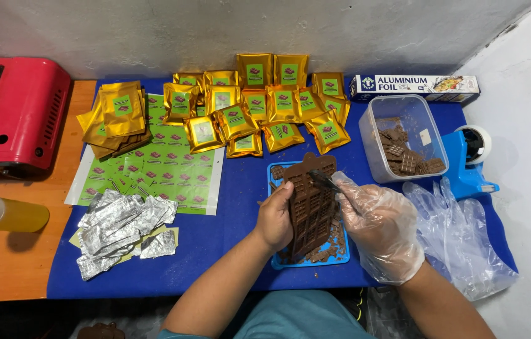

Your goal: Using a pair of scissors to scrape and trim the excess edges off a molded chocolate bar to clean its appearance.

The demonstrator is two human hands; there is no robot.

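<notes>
My left hand (274, 220) is bare and grips the left edge of a brown chocolate mould (309, 201), holding it tilted over a blue tray (276, 171). My right hand (381, 226) wears a clear plastic glove and holds a thin dark tool (327, 181) against the mould's upper part. Chocolate crumbs (328, 251) lie in the tray under the mould.
A clear tub of chocolate pieces (403, 141) stands right of the tray, with loose plastic gloves (460, 232), a blue tape dispenser (469, 160) and a foil box (413, 86) nearby. Gold pouches (259, 107), green sticker sheets (165, 169), foil wraps (121, 229), a red stove (14, 110) and a yellow bottle (1, 215) lie left.
</notes>
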